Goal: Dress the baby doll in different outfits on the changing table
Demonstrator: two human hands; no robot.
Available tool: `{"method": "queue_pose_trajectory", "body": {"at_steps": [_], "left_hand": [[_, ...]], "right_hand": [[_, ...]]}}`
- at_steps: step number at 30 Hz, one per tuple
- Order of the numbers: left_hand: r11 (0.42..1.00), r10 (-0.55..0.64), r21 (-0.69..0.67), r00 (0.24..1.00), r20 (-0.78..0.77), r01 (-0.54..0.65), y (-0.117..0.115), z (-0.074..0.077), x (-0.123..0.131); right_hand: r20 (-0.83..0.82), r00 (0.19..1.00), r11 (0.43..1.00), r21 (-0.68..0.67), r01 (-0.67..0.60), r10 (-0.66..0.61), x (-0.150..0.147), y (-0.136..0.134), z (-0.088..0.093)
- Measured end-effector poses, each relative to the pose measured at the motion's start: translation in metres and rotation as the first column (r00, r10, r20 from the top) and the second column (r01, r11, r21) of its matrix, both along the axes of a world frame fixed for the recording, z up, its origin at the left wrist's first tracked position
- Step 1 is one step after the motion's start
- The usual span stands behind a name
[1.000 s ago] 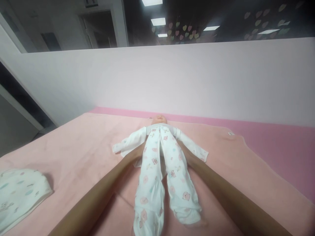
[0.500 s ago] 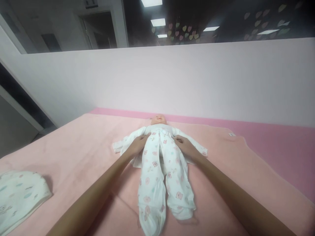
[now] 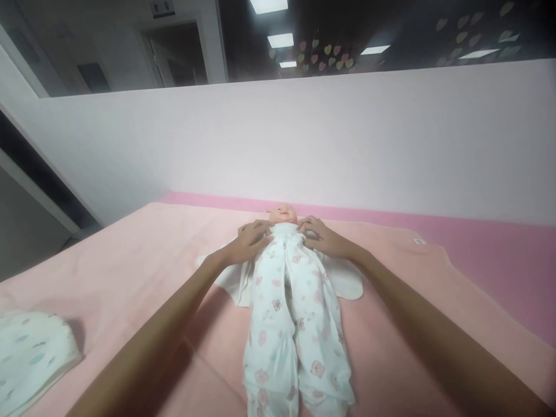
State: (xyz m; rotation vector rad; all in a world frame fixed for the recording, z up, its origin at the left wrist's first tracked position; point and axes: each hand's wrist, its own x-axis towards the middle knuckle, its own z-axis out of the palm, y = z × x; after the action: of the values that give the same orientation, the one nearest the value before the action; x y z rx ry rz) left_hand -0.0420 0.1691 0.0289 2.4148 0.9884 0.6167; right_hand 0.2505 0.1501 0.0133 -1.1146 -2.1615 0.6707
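Observation:
A baby doll (image 3: pixel 284 213) lies on its back, head toward the wall. It wears a white long-sleeved baby shirt (image 3: pixel 286 228), and printed baby pants (image 3: pixel 275 301) cover it from the chest down. At the left edge of the waistband, my left hand (image 3: pixel 251 240) is closed, thumb on the cloth and fingers bent beside the doll's shoulder. My right hand (image 3: pixel 325 237) mirrors it on the other side, fingers curled in a pinch at the pants' top edge. Both hands hide most of the sleeves. The shirt's lower flaps spread out on either side.
A white printed baby hat (image 3: pixel 37 353) lies at the lower left on a peach blanket (image 3: pixel 143 266). The blanket covers a pink mat (image 3: pixel 490 260), which shows at the back and right. Behind stands a white wall (image 3: pixel 304 145) with dark glass (image 3: pixel 391 29) above it.
Both hands have moved up from the sides of the pants to the waistband near the doll's shoulders. The shirt's flaps show more at the sides. The view has shifted slightly.

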Motion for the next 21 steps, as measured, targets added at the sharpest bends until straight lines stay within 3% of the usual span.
{"method": "queue_pose_trajectory", "body": {"at_steps": [3,7,10,13,17,21], "left_hand": [[0.994,0.041,-0.109,0.990,0.138,-0.026,0.016,-0.008,0.004],[0.954,0.220,-0.260,0.941,0.258,-0.152,0.044,-0.024,0.012],[0.921,0.214,-0.380,0.927,0.309,-0.086,0.055,-0.032,0.013],[0.892,0.160,-0.452,0.933,0.322,0.003,0.054,-0.031,0.010],[0.842,0.130,-0.539,0.961,0.244,0.023,0.050,-0.022,0.004],[0.884,0.063,-0.467,0.988,0.143,0.011,0.054,-0.014,-0.004]], "right_hand": [[-0.023,0.997,0.986,-0.148,-0.073,0.070,0.014,0.017,0.007],[-0.031,0.995,0.917,-0.392,0.076,-0.096,0.024,0.032,0.002],[-0.145,0.980,0.855,-0.516,0.045,-0.139,0.027,0.035,-0.009],[-0.239,0.962,0.829,-0.559,-0.024,-0.133,0.029,0.036,-0.017],[-0.230,0.964,0.829,-0.559,-0.021,-0.130,0.031,0.037,-0.019],[-0.175,0.979,0.846,-0.534,-0.008,-0.102,0.031,0.034,-0.013]]}}
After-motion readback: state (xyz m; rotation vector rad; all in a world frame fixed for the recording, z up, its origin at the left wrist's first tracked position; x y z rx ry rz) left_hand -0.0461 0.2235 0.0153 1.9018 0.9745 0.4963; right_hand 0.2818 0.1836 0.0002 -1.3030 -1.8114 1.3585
